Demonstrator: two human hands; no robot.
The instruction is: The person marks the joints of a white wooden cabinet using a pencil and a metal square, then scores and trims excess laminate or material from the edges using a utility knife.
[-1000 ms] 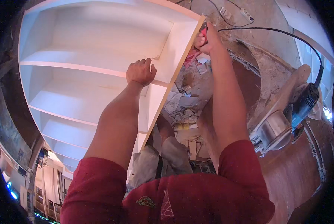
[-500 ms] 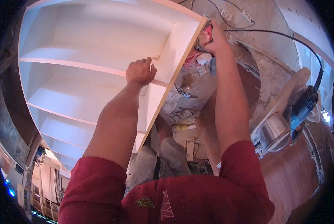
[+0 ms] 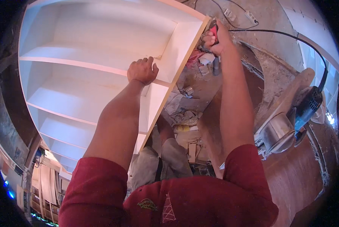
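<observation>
A large white shelf unit (image 3: pixel 101 94) fills the upper left, its near side faced with a pale wooden edge (image 3: pixel 184 62). My left hand (image 3: pixel 143 71) rests on the front edge of one shelf board, thumb apart from the fingers and nothing held in it. Near the unit's far corner, my right hand (image 3: pixel 217 39) is closed around a red-and-dark hand tool (image 3: pixel 214 29) beside the pale edge. Most of that tool is covered by the fingers, so its kind does not show.
A blue-and-black corded power tool (image 3: pixel 307 108) lies at the right, its black cable arching up and leftward. A power strip (image 3: pixel 250 16) lies on the dusty floor. Crumpled scraps (image 3: pixel 186 115) litter the ground below the unit, next to a curved brown panel (image 3: pixel 211 125).
My right hand has shifted slightly along the corner and turned, showing more of the red tool and the curled fingers. The left hand stays almost where it was.
</observation>
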